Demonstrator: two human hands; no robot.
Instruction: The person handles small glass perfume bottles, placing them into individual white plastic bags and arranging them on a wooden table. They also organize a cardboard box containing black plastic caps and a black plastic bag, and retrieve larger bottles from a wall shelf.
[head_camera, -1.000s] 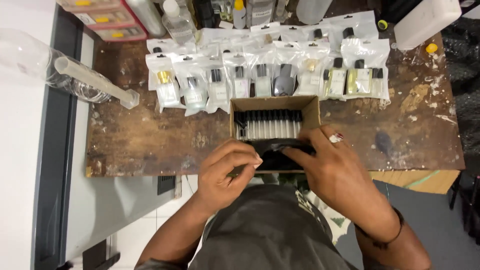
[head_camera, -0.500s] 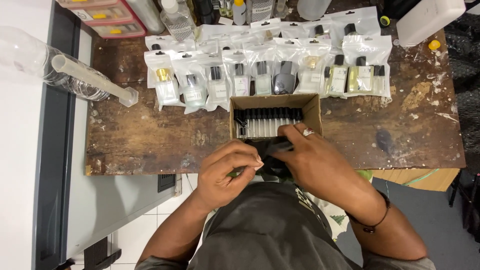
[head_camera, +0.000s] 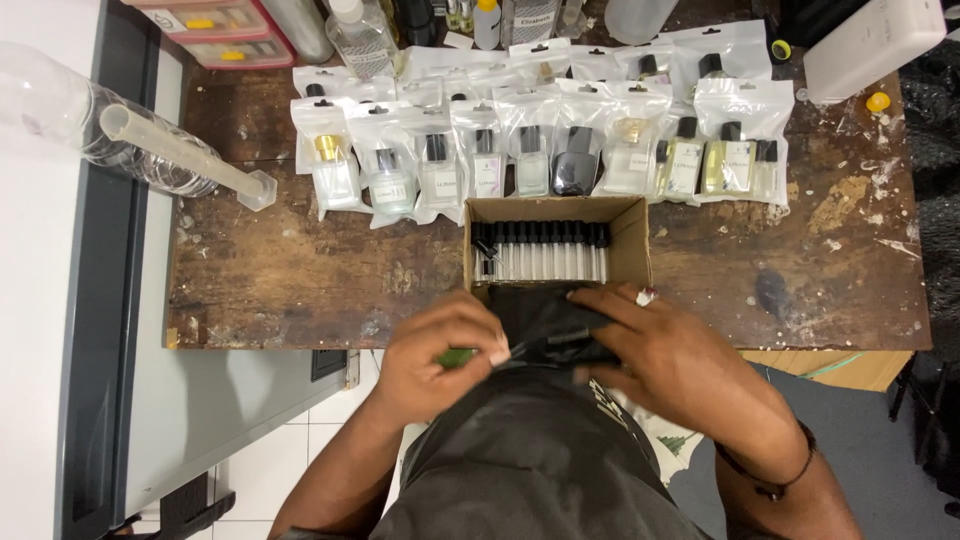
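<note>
**Right hand slid down onto the black bag**

The right hand (head_camera: 670, 365), which had reached toward the box (head_camera: 630, 250) a moment before, had drawn back, fingers spread over the black bag (head_camera: 545, 325) at the table (head_camera: 300, 270) edge. The left hand (head_camera: 445, 355) stayed closed, pinching what looked like a small green vial (head_camera: 458, 356) beside the right fingertips, so bagging seemed underway.

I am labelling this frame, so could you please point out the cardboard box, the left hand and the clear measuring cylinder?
cardboard box (head_camera: 630, 250): head view, right wall.
left hand (head_camera: 440, 355): head view, back of hand.
clear measuring cylinder (head_camera: 180, 150): head view, mid tube.
</note>
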